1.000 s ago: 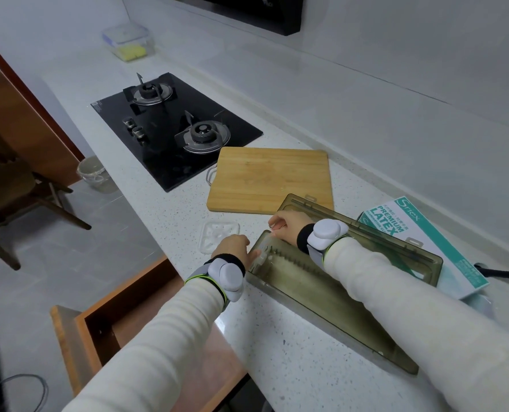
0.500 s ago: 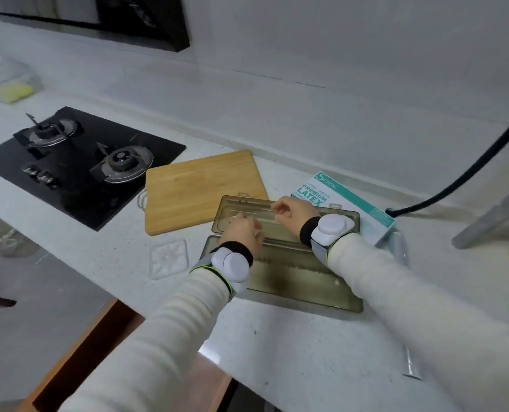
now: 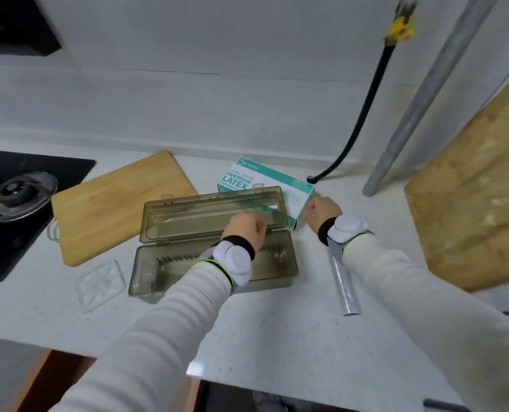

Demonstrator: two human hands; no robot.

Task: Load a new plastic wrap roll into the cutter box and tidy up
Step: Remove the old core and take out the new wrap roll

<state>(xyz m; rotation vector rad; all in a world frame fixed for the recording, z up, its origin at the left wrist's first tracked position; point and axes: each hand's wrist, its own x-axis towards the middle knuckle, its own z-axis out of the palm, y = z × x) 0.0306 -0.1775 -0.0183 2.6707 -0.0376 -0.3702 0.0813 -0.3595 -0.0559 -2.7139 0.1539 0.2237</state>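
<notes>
- One label was readable: the glove box (image 3: 265,181) said "PREMIUM LATEX".
- The open cutter box (image 3: 213,263) lay lengthwise left-right on the counter (image 3: 277,337); the left hand (image 3: 245,228) hovered over it, fingers curled, holding nothing visible.
- The right hand (image 3: 321,212) touched the glove box, grip unclear.
- The plastic wrap roll (image 3: 341,282) lay just right of the cutter box under the right wrist, pointing away from the viewer.

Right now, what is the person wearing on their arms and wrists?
Both arms are in long, off-white ribbed sleeves with thin yellow-green cuff edging. Each wrist carries a black band with a rounded white puck-like device behind the left hand and the right hand. The hands are bare.
</notes>
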